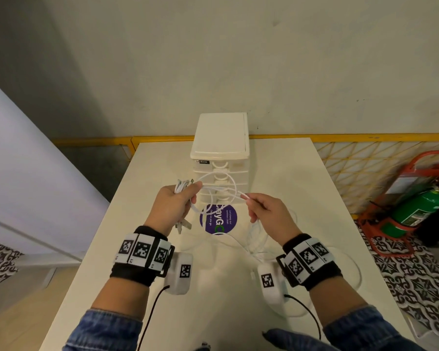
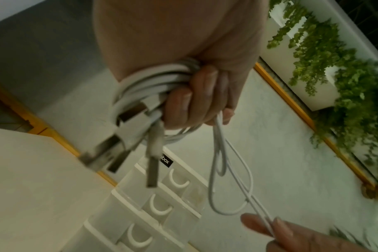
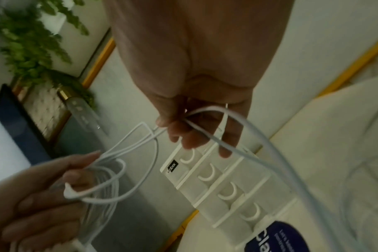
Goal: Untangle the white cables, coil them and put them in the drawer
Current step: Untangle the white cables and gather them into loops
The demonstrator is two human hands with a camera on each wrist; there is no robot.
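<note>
My left hand (image 1: 174,203) grips a bundle of coiled white cables (image 2: 153,85), its metal plugs (image 2: 127,141) sticking out past the fingers. A thin white cable (image 1: 221,190) loops from that hand across to my right hand (image 1: 261,211), which pinches it between thumb and forefinger (image 3: 173,122). From there the cable (image 3: 259,153) trails down to loose white cables (image 1: 261,239) lying on the table. Both hands hover above the table, in front of the white drawer unit (image 1: 221,148), whose drawers (image 3: 227,187) are all closed.
The white table (image 1: 302,193) carries a round purple sticker (image 1: 218,219) under the hands. A yellow rail (image 1: 365,138) and mesh run behind the table. A green fire extinguisher (image 1: 421,209) in a red stand sits on the floor at right.
</note>
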